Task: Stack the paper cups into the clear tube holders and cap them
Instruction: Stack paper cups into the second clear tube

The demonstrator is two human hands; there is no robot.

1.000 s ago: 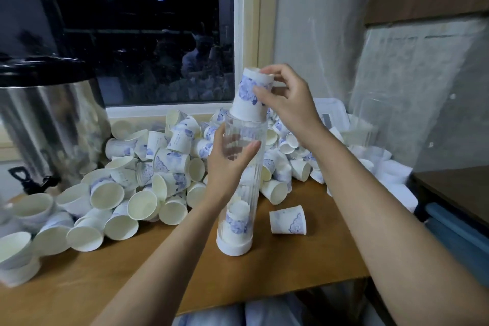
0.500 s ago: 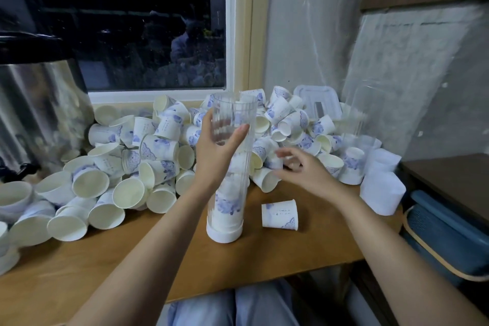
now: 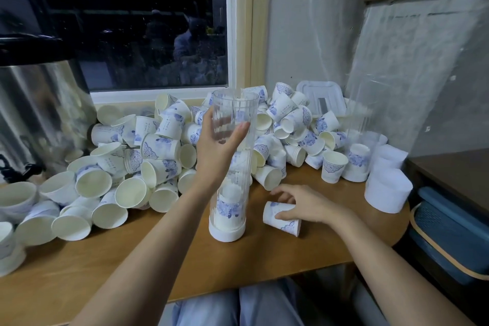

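Dim, cool indoor light falls from above. Two ceiling lamps show as small bright reflections at 11 o'clock in the black window (image 3: 145, 34), which also mirrors faint figures. Streaky glare runs down the steel urn (image 3: 37, 119) at 9 o'clock, and a pale sheen covers the plastic sheet (image 3: 410, 74) at 2 o'clock. The clear tube (image 3: 238, 167) ripples the left hand's (image 3: 217, 148) fingers (image 3: 211, 118) seen through it. The right hand (image 3: 304, 206) and lying cup (image 3: 291, 226) cast a soft shadow on the counter (image 3: 185, 251). Wide-angle bending curves the window frame and edges. Detail is soft and grainy.
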